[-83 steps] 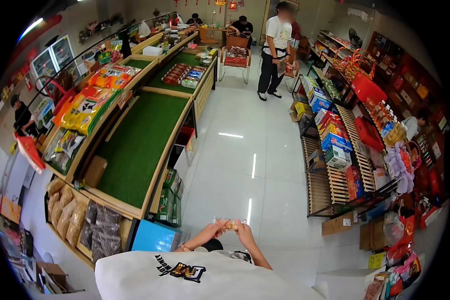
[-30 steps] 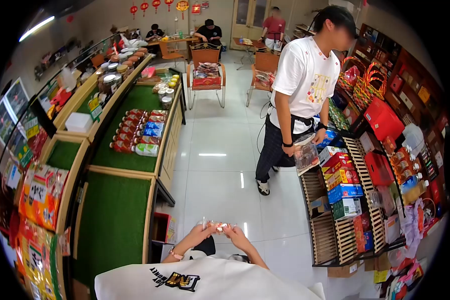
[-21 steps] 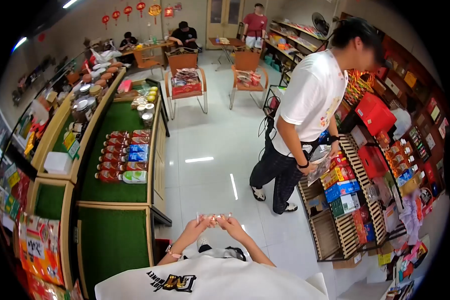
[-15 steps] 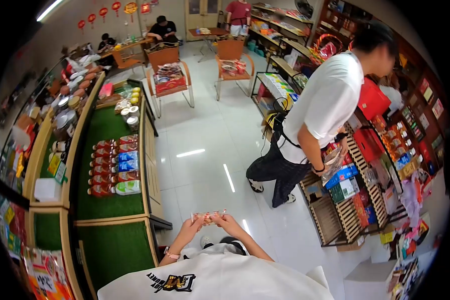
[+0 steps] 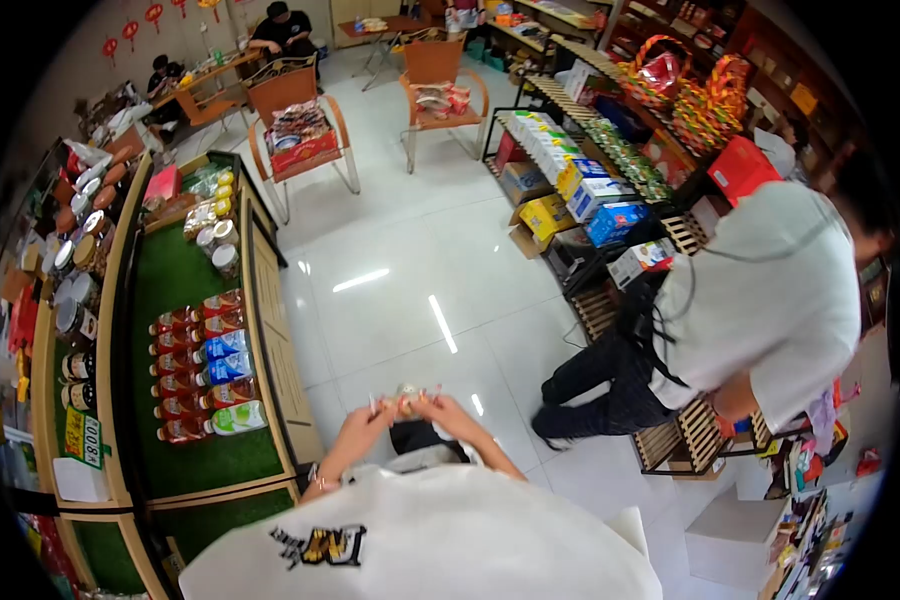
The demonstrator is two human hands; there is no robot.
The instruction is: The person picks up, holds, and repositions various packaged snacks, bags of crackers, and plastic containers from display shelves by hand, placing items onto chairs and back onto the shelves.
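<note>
I see both hands raised close together over the white floor (image 5: 420, 290): my left hand (image 5: 362, 422) and right hand (image 5: 452, 415) each pinch an end of a small clear snack packet (image 5: 406, 400), held between them near my chest. To the left, bottles (image 5: 202, 365) lie on the green worktop (image 5: 175, 280). On the right, a person in a white shirt (image 5: 770, 300) bends toward the shelves (image 5: 590, 170)

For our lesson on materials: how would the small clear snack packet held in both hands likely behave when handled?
The snack packet probably weighs little, since the left hand and right hand hold it by its ends alone. Its clear film looks thin, so likely crinkly and floppy, perhaps slippery.
</note>
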